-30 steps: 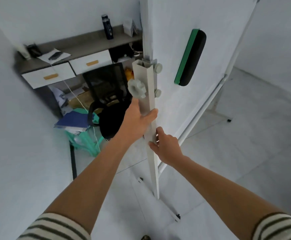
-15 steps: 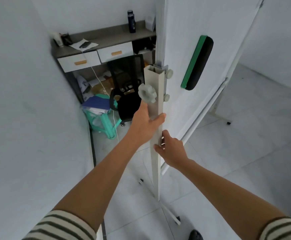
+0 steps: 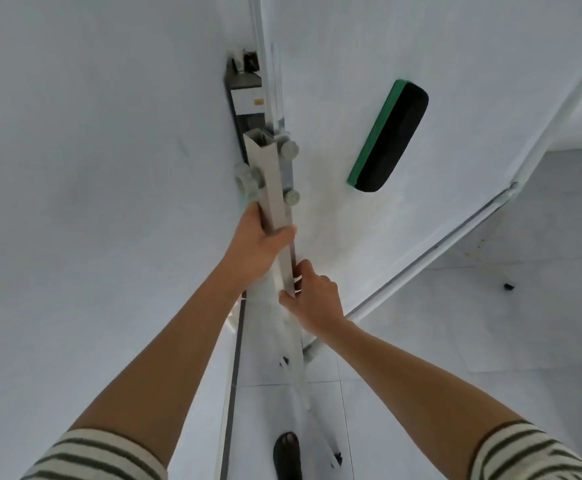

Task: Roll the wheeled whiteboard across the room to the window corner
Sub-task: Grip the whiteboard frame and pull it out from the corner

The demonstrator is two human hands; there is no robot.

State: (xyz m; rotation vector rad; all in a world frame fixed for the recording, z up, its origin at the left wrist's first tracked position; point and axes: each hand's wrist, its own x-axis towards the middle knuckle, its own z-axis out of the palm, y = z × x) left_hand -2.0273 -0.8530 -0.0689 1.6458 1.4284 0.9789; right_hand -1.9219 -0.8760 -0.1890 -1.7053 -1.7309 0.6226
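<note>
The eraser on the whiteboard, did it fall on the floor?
No, the green and black eraser is stuck on the whiteboard face, up above both hands gripping the stand's post.

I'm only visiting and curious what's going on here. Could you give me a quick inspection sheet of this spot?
Surface: pale tiled floor, bare where visible.
Job's things: whiteboard on a white upright post with grey knobs; one castor shows at right.
Clutter: green and black eraser stuck on the board.
Grips: left hand and right hand both closed around the post, left above right.
Cables: nothing seen.
Surroundings: white wall close at left; a sliver of desk beyond; a dark shoe below.
</note>
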